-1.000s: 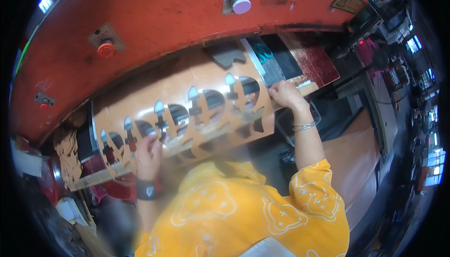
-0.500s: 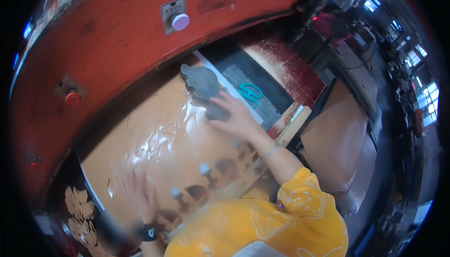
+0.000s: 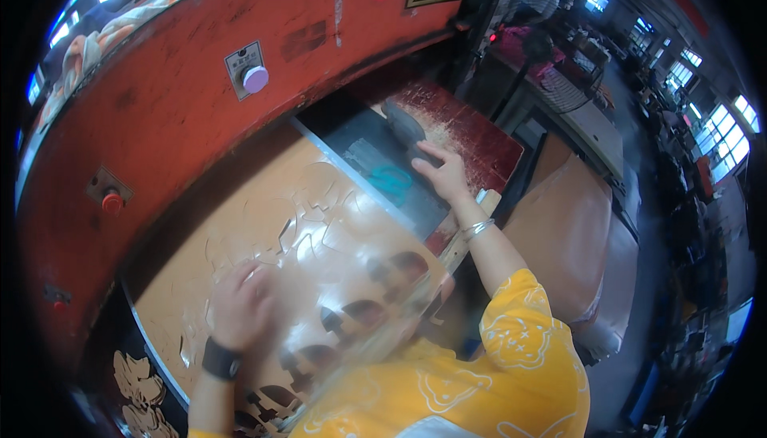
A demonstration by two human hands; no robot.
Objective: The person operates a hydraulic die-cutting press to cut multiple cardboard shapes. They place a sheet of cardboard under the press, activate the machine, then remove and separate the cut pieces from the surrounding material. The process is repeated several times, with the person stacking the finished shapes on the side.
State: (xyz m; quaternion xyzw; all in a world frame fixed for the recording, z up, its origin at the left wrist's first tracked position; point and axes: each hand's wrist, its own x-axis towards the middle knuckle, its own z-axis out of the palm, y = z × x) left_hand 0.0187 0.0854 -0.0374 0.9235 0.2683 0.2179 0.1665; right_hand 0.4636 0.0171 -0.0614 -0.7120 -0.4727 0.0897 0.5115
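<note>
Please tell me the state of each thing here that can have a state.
tan sheet: flat on the press bed, with cut-out holes
left hand: open, pressing on the tan sheet
right hand: open, fingers on the grey plate
red press: raised above the bed

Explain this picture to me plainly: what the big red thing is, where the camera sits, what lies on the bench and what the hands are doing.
The camera is worn on a person's head and looks down through a fisheye lens, so straight edges bend. The red machine looks like a cutting press, with a purple button and a red button on its front. On its bed lies a tan sheet with shapes cut out of it. The left hand presses flat on that sheet. The right hand rests, fingers spread, on a dark grey board beside it. Neither hand grips anything.
</note>
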